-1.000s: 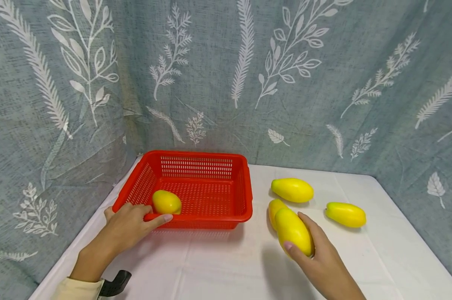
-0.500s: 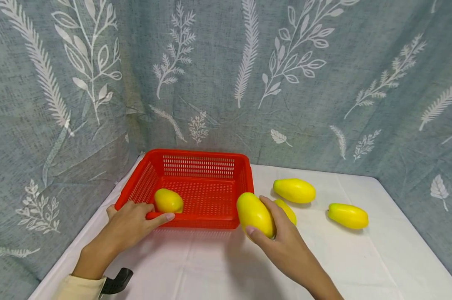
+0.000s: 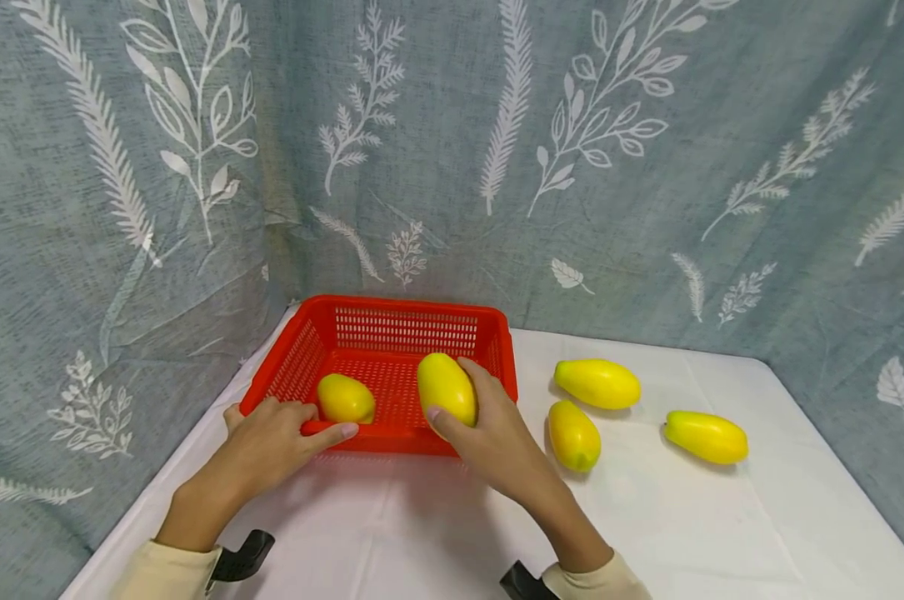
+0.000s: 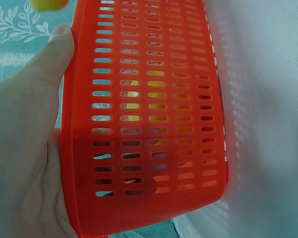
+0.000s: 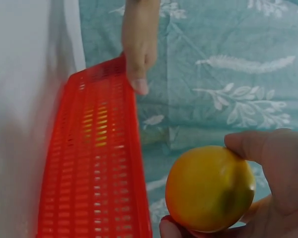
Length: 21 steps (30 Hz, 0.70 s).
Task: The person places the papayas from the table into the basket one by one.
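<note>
In the head view my left hand (image 3: 272, 442) grips the near left rim of a red plastic basket (image 3: 407, 437), thumb along the front edge. The left wrist view shows the same hand on the rim, next to the slotted basket wall (image 4: 139, 163). My right hand (image 3: 496, 433) holds a yellow papaya (image 3: 447, 389) over the basket's near right side. In the right wrist view the papaya (image 5: 208, 191) sits between thumb and fingers, apart from the basket wall. Another papaya (image 3: 345, 398) lies inside the basket at the left.
Three more papayas rest on the white tablecloth right of the basket: one behind (image 3: 597, 383), one nearer (image 3: 574, 436), one farther right (image 3: 706, 437). A grey-green curtain (image 3: 452, 167) with white leaf prints closes off the back and sides.
My right hand has carried the papaya leftward from beside the others on the table to over the basket. The left hand keeps its hold on the rim.
</note>
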Each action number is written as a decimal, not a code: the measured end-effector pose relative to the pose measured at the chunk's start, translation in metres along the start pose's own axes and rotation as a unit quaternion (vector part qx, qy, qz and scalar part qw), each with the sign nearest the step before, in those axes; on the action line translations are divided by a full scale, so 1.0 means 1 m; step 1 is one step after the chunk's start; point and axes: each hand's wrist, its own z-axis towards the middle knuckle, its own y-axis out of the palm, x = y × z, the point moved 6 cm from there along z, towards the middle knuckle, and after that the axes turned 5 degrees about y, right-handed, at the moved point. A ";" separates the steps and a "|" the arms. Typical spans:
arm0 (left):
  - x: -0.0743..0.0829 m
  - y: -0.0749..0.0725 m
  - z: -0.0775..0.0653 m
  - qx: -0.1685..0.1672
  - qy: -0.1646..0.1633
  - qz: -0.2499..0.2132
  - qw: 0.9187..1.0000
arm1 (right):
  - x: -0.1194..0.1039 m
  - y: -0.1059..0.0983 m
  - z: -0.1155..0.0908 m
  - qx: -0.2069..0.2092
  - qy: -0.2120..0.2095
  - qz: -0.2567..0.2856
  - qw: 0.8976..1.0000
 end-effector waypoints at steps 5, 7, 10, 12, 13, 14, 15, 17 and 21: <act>0.001 -0.003 0.000 0.003 0.001 0.004 1.000 | -0.008 0.016 0.025 -0.008 -0.017 0.012 1.000; 0.000 -0.003 0.000 0.003 0.002 0.005 1.000 | -0.010 0.024 0.035 -0.019 -0.018 0.019 0.999; 0.000 -0.003 0.000 0.004 0.004 0.005 1.000 | -0.014 0.037 0.047 -0.037 -0.021 0.033 0.999; 0.000 -0.003 -0.001 0.003 0.005 0.003 1.000 | -0.015 0.045 0.054 -0.046 -0.017 0.036 0.998; 0.000 -0.002 -0.001 0.003 0.005 0.003 1.000 | -0.016 0.048 0.057 -0.049 -0.013 0.036 0.998; 0.000 -0.002 -0.001 0.004 0.005 0.002 1.000 | -0.016 0.051 0.059 -0.051 -0.006 0.035 0.998; 0.000 -0.002 -0.001 0.004 0.005 0.002 1.000 | -0.015 0.055 0.062 -0.051 0.001 0.030 0.998; 0.001 -0.001 -0.002 0.005 0.006 0.003 1.000 | -0.013 0.059 0.066 -0.046 0.017 0.013 0.999; 0.002 -0.001 -0.002 0.008 0.007 0.003 1.000 | -0.008 0.066 0.075 -0.042 0.039 -0.020 0.998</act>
